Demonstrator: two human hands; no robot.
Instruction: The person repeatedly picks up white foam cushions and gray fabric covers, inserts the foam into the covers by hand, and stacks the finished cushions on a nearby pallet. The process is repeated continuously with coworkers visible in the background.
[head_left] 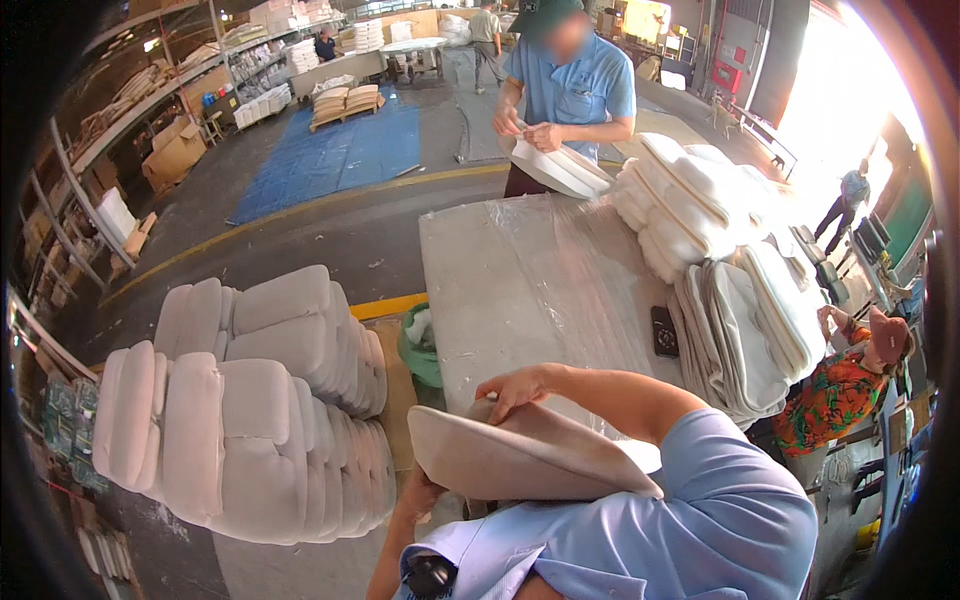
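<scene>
A light grey padded cushion cover (530, 455) is held up against my chest, tilted, with its curved end toward the left. My right hand (515, 390) reaches across and grips its upper edge, fingers bent over into the fold. My left hand (420, 492) holds the lower left edge from below, its fingers partly hidden by the cover. Just beyond is a table (500, 300) topped with clear plastic film. Folded grey covers (735, 335) are stacked at the table's right side, beside a black handheld device (663, 332).
Tall stacks of pale cushions (265, 430) stand at my left. A green bag (424, 365) with white stuff inside hangs by the table's left edge. Across the table a co-worker (575, 85) handles a white cover (562, 170), near piled fluffy white pads (690, 205).
</scene>
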